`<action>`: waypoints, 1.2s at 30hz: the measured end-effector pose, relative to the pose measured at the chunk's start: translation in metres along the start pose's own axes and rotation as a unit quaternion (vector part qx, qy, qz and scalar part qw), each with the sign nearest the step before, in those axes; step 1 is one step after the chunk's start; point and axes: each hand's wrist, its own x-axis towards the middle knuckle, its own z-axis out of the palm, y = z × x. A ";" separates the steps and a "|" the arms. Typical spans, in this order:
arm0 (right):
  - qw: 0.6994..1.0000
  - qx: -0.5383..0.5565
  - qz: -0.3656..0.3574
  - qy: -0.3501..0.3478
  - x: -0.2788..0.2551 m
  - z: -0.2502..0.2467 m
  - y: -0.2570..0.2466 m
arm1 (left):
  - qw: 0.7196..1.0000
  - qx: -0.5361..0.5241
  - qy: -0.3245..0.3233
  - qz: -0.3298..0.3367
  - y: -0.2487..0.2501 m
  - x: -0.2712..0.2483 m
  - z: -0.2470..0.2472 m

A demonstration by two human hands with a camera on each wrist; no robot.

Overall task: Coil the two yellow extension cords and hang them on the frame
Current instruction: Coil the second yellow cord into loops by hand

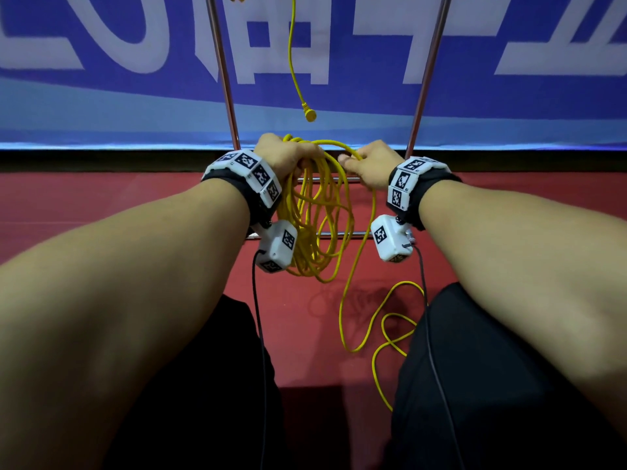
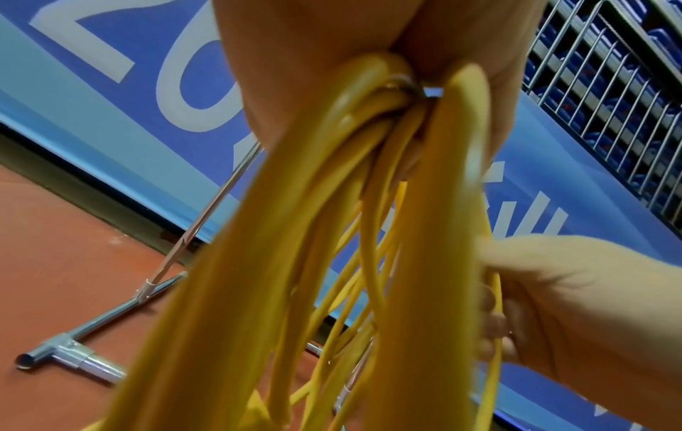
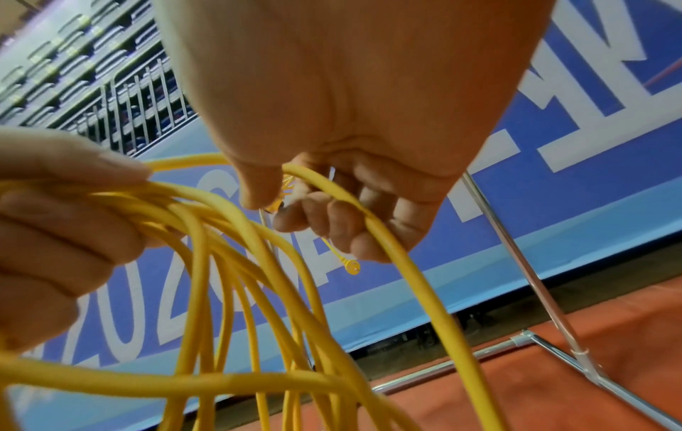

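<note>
Two hands worked mid-frame: the left hand [image 1: 288,157] gripped the coiled yellow extension cord [image 1: 315,225]; the right hand [image 1: 368,162] pinched its next loop, slack remaining lower right.

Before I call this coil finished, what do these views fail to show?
- Hung yellow cord: its top is cut off by the head view's upper edge.
- Yellow coil inside the left hand: loop count is blurred in the left wrist view.
- Loose yellow cord tail: its end is hidden behind the dark-trousered leg.

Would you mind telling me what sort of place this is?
Probably a sports arena floor: a red court surface, a blue banner along its edge, and railed seating rows behind.
</note>
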 end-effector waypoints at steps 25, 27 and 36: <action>0.978 -0.180 -0.105 0.011 -0.011 -0.001 -0.020 | 0.982 -0.127 0.135 0.022 -0.016 0.014 -0.015; 0.977 -0.154 -0.151 -0.008 -0.014 0.004 -0.031 | 0.986 -0.111 0.125 0.028 -0.015 0.013 -0.013; 0.972 0.116 -0.203 -0.032 -0.018 0.012 -0.054 | 0.995 -0.011 0.097 0.023 -0.014 0.008 -0.002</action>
